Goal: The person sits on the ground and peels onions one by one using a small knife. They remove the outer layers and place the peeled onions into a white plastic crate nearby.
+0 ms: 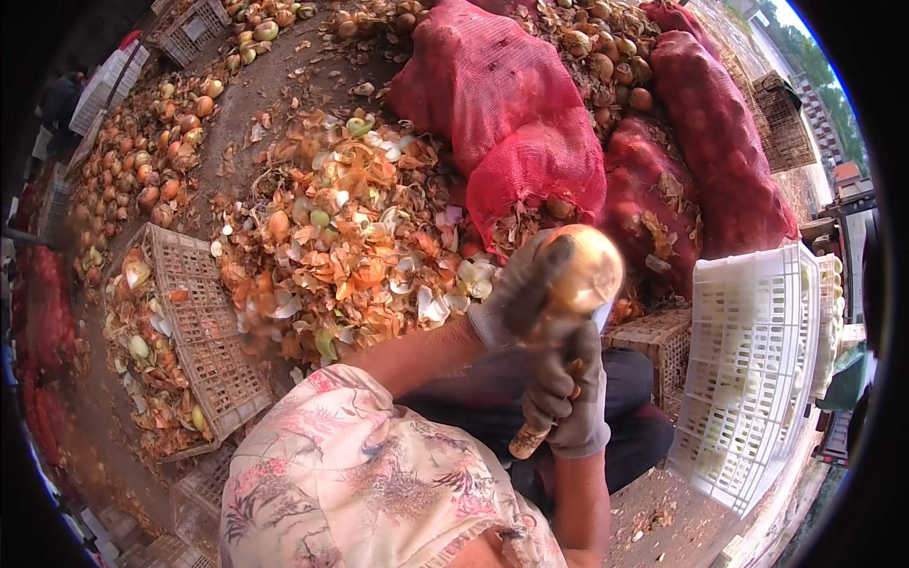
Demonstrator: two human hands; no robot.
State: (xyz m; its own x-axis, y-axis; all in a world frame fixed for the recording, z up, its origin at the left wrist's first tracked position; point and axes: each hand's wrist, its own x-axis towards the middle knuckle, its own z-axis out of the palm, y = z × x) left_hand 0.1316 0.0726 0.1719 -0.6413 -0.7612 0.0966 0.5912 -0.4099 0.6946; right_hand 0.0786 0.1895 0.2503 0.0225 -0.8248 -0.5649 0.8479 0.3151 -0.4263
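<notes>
A large yellow onion (591, 266) is in the grasp of my gloved left hand (517, 287), above my lap. Its pale brown surface faces the camera and looks slightly blurred. Just below it, my gloved right hand (577, 405) grips a knife by its wooden handle (529, 440). Only a strip of the pale blade (605, 312) shows beside the onion; the rest is hidden. Dark, stained palms mark both grey gloves. Beyond my left hand, a red mesh sack (536, 170) lies with its mouth towards me, and onions and dry skins show in the opening.
A heap of onion peels (355, 234) covers the ground ahead. At left, a tilted brown plastic crate (206, 319) holds peels. A white plastic crate (746, 369) stands close at right, beside a brown crate (650, 341). Filled red sacks (710, 142) and loose onions (170, 156) lie farther out.
</notes>
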